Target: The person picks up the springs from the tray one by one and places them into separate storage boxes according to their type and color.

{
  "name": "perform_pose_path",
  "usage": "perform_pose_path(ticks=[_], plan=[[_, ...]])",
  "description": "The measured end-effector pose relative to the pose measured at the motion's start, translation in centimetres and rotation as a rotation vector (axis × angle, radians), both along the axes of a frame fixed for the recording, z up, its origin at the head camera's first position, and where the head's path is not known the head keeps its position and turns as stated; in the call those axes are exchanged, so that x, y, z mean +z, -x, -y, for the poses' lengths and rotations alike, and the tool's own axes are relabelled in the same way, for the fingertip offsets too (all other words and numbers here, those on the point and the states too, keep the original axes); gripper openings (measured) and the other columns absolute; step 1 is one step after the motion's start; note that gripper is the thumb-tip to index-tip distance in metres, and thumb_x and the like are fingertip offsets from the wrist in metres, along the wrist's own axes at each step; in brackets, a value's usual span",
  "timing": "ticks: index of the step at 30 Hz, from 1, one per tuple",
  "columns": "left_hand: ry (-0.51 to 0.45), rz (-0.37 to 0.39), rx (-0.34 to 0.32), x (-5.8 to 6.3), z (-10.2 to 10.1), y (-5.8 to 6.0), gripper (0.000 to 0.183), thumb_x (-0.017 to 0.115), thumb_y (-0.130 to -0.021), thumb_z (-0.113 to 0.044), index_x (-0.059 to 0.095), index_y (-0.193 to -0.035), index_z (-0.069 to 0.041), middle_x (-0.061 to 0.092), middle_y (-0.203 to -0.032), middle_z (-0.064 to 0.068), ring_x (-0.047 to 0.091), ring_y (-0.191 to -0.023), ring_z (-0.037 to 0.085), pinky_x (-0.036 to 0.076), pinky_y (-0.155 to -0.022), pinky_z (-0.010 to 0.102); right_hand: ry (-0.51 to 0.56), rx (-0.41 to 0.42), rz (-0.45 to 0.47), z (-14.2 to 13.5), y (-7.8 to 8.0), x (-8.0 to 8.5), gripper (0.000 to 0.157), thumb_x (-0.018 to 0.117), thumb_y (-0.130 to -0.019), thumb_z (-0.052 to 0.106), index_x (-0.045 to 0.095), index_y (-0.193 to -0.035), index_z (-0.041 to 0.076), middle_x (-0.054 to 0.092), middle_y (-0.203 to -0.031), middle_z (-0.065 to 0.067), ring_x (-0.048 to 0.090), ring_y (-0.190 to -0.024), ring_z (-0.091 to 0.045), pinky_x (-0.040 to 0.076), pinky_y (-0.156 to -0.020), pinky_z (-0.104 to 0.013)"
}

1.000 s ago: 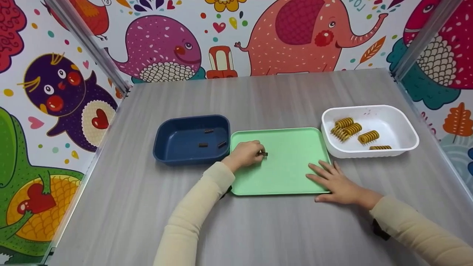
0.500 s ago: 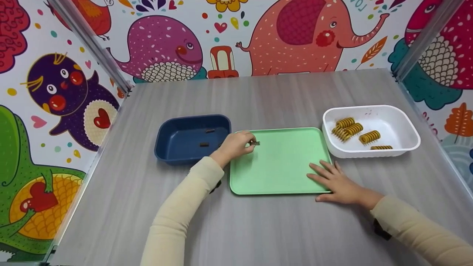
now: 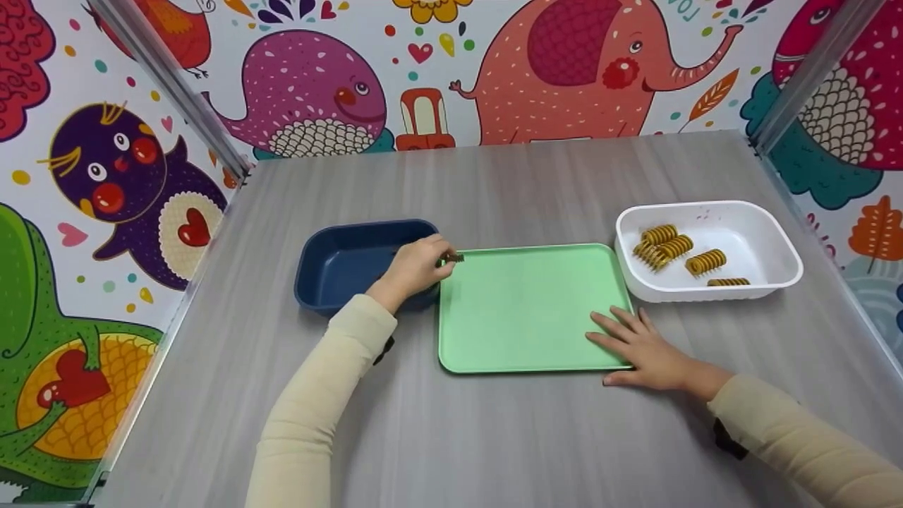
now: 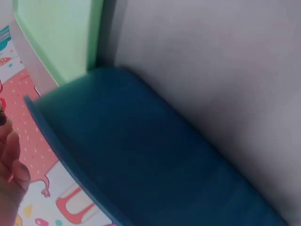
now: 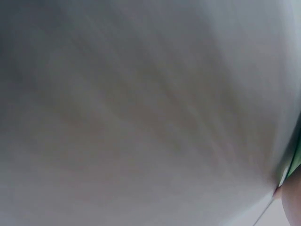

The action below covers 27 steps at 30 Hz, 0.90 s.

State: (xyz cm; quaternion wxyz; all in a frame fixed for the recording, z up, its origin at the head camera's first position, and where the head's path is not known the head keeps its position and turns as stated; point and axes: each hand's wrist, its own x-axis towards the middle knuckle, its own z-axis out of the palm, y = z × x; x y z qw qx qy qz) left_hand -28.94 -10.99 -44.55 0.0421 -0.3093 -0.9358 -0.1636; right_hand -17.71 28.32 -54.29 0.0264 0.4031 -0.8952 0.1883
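My left hand (image 3: 415, 264) is over the right side of the dark blue bin (image 3: 331, 286), pinching a small dark brown ridged hair clip (image 3: 455, 258) between thumb and fingertips. The clip sticks out to the right, over the left back corner of the green tray (image 3: 529, 310). In the left wrist view, curled fingers (image 4: 11, 155) show beyond the bin's rim. My right hand (image 3: 649, 356) lies with spread fingers across the tray's right front edge. Small dark pieces inside the bin are hidden behind the left hand.
Right of the tray stands a white bin (image 3: 758, 243) with several mustard-yellow ridged claw clips (image 3: 705, 262). The grey wood-look table (image 3: 508, 190) is bounded by walls with cartoon animals (image 3: 564, 77) and metal posts at the back corners.
My left hand has lifted the dark hair clip off the green tray and carried it left and back to the blue bin. The right hand stays in place.
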Motion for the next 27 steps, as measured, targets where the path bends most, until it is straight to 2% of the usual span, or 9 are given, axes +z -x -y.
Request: perform_pose_path(ticks=[9,14,17,27], plan=[[-0.032,0.04,0.062,0.1,2.4,0.4,0.016,0.06,-0.089,-0.019,0.067,-0.098,-0.008,0.059,-0.09,0.007,0.059,-0.082,0.02,0.049,-0.074,0.034,-0.031,-0.016,0.036,-0.1,0.0,0.1,0.071,0.067,-0.076,0.046,0.045,-0.136,0.014,0.031,-0.145,-0.015,0.02,-0.13,-0.044,0.012,-0.089,-0.075],[-0.034,0.051,0.11,-0.1,4.1,0.6,0.014,0.063,-0.086,-0.015,0.067,-0.095,-0.006,0.06,-0.09,0.008,0.057,-0.083,0.022,0.048,-0.075,0.035,-0.037,-0.015,0.042,0.0,0.1,0.3,0.071,0.067,-0.076,0.046,0.045,-0.136,0.014,0.032,-0.145,-0.016,0.021,-0.13,-0.045,0.011,-0.089,-0.076],[-0.026,0.059,0.114,-0.3,4.9,0.7,0.014,0.063,-0.086,-0.015,0.067,-0.095,-0.006,0.061,-0.09,0.008,0.056,-0.084,0.022,0.048,-0.076,0.036,-0.026,-0.014,0.042,0.0,0.0,0.4,0.071,0.068,-0.076,0.045,0.046,-0.136,0.014,0.032,-0.144,-0.017,0.021,-0.129,-0.046,0.012,-0.088,-0.076],[-0.075,0.211,0.173,-1.0,7.0,0.7,0.014,0.063,-0.085,-0.014,0.067,-0.097,-0.006,0.06,-0.092,0.008,0.057,-0.085,0.023,0.047,-0.079,0.038,-0.02,-0.016,0.053,0.0,0.0,0.3,0.071,0.068,-0.076,0.045,0.046,-0.136,0.014,0.032,-0.145,-0.017,0.021,-0.129,-0.046,0.011,-0.088,-0.076]])
